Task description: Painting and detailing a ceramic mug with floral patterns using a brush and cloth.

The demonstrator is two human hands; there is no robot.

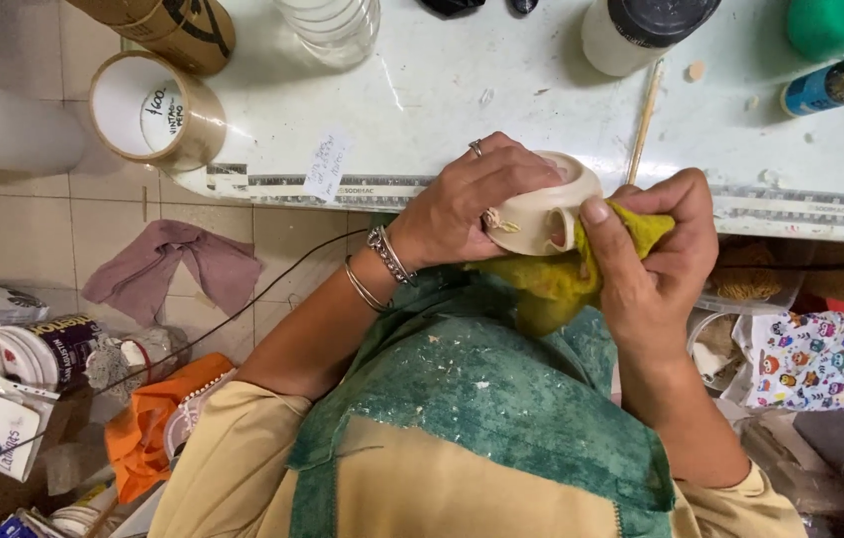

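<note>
My left hand (462, 204) wraps around a pale unglazed clay cup (541, 214) with a side handle, held tilted at the table's edge over my lap. A ring and bracelets show on that hand and wrist. My right hand (656, 254) grips a yellow-green sponge (551, 284) and presses it against the cup beside the handle, thumb on the cup's wall. A green, clay-smeared apron (482, 399) covers my lap below.
The pale worktable (422, 90) holds a roll of brown tape (148, 110), a clear jar (332, 25), a white bottle (636, 30), a thin wooden stick (644, 120) and a blue tube (830, 85). On the tiled floor lie a mauve rag (173, 264), an orange cloth (148, 423) and tubs.
</note>
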